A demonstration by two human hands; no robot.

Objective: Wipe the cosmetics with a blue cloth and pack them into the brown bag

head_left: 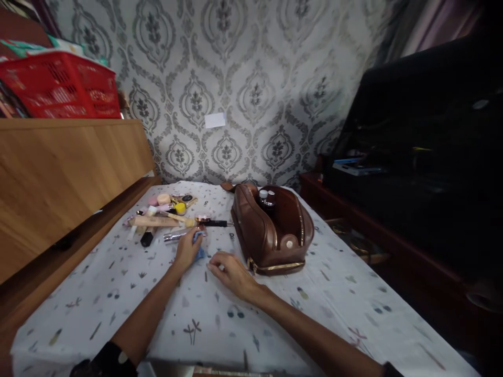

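My left hand (188, 248) is closed around a small crumpled blue cloth (200, 254), partly hidden by the fingers. Just beyond it lies a silvery tube (173, 236). To its right, my right hand (232, 273) hovers over the tablecloth with curled fingers, thumb and forefinger tips close together; whether anything is between them I cannot make out. Beside that hand stands a brown leather toiletry bag (255, 225), unzipped and gaping. Two bottles with pale caps (267, 198) show inside it. A black slim stick (216, 223) lies between the left hand and the bag.
Left of the bag, several cosmetics lie heaped, among them a beige tube (155, 222), a yellow-capped item (179, 208) and a black cap (146, 239). A wooden panel (70, 173) bounds the table's left side, carrying a red basket (70, 89). Dark furniture (412, 131) stands right.
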